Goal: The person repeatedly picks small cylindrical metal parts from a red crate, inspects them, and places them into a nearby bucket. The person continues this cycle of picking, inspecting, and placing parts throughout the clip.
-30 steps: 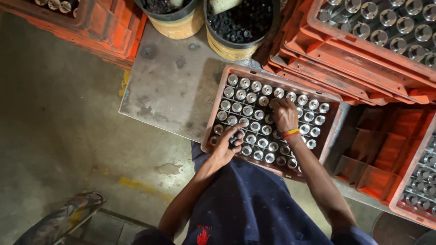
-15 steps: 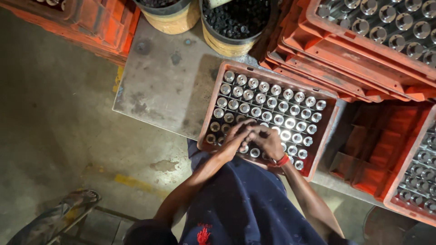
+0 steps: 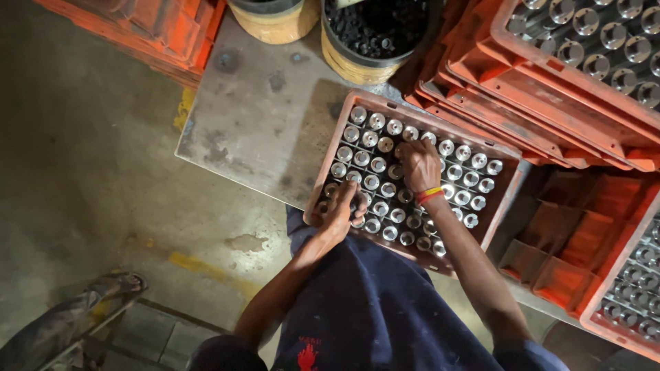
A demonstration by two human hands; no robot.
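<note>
The left hand rests at the near-left corner of the compartmented orange tray, its grip curled around one of the shiny metal cylindrical parts standing there; whether the fingers fully pinch it cannot be told, as the palm covers the piece. The right hand sits further in, near the tray's middle, with its grip bunched downward on another part, knuckles up, a red and yellow wristband just behind it. Again, the fingertips are hidden.

To work this well, each part should probably be taken by its upper rim and kept upright, so that it seats squarely in its own cell and does not knock its neighbours, which stand close on every side. Working row by row would likely keep the count clear.

The tray lies on a grey metal desk. Beyond it stand a bucket of small dark pieces and a second yellowish bucket. Stacked orange crates, some filled with similar parts, rise to the right.
</note>
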